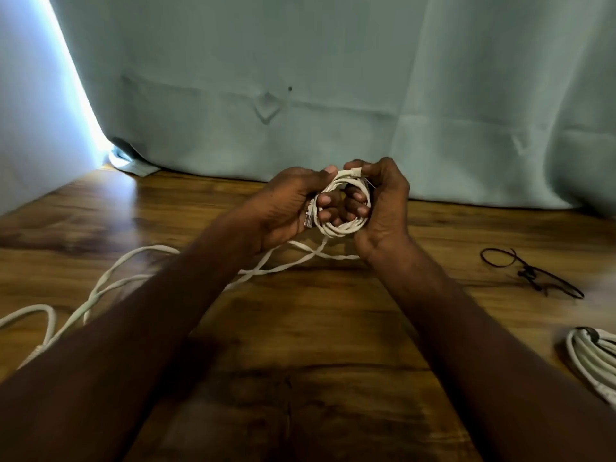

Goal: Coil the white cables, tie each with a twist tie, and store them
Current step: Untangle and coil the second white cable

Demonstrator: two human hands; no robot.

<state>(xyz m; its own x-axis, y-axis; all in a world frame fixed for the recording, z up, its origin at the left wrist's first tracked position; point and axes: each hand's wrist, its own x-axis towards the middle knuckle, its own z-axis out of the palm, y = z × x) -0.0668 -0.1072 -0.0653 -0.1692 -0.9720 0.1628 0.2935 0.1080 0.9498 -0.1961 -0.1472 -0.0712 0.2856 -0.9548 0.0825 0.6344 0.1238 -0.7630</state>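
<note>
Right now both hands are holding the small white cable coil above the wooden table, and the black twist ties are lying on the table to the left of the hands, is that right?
Not quite. The head view shows the black twist ties lying on the table to the right of the hands, not the left. The rest holds: the left hand and right hand both hold the small white cable coil above the wooden table.

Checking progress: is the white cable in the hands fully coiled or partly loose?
Partly loose: both hands grip a small coil, but its tail trails across the wooden table.
</note>
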